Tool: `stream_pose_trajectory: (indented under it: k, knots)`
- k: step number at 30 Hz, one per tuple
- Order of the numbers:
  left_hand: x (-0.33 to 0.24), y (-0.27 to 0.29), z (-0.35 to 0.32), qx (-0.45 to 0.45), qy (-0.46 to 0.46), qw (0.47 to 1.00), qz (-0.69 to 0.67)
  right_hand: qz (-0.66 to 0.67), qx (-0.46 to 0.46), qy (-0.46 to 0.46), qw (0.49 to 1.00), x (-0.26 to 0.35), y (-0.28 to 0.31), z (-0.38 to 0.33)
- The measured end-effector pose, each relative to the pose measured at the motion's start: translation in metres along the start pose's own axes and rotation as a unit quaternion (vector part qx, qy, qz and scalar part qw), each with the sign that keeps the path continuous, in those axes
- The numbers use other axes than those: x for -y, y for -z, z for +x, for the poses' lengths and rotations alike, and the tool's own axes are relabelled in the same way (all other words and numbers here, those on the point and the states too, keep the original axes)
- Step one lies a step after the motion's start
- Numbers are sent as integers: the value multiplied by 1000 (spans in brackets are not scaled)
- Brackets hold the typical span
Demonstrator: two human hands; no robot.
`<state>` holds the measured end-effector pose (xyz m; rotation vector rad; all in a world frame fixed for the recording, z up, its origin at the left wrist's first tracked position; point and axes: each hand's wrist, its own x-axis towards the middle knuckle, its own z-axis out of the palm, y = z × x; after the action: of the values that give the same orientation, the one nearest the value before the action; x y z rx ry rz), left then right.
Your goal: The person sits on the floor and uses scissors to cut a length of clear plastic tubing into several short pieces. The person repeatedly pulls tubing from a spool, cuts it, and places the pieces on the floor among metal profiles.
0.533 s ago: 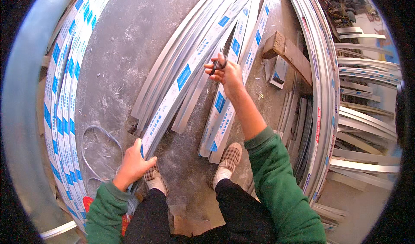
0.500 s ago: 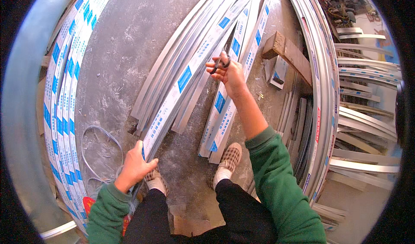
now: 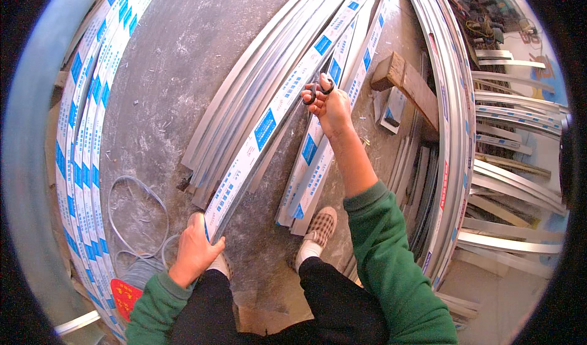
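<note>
My left hand (image 3: 197,247) is closed around the near end of a long metal profile (image 3: 266,128) wrapped in white film with blue patches. This profile slants away from me toward the top of the view. Small black-handled scissors (image 3: 313,93) are in my right hand (image 3: 335,112), which hovers beside the profile with the fingers through and around the handles. The blades are mostly hidden. Left of the held piece lies a stack of bare silvery profiles (image 3: 214,118). More film-wrapped profiles (image 3: 309,152) lie under and beside my right hand.
Bundled film-wrapped profiles (image 3: 85,155) run along the left. A loop of clear strapping (image 3: 137,180) lies near a roll with a red label (image 3: 125,297). On the right are a wooden block (image 3: 406,79), a long profile bundle (image 3: 455,131) and racked strips (image 3: 513,180). My feet stand between the stacks.
My left hand has come slightly down toward me with the profile's end. The right hand has shifted a little right, still with the scissors. More of the red-labelled roll shows.
</note>
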<state>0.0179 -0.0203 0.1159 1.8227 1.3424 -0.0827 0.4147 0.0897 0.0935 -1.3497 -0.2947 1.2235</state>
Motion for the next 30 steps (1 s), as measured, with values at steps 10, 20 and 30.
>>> stream_pose_trajectory:
  k: [10,20,30]
  knots:
    - [-6,-4,-8,-40,-32,999,-1,16,-26,0,1000,0,7,4]
    - [-12,4,-14,-60,-43,997,30,7,-74,69,995,-1,-4,14]
    - [5,35,-51,-50,-5,997,57,-16,-138,93,986,46,3,95]
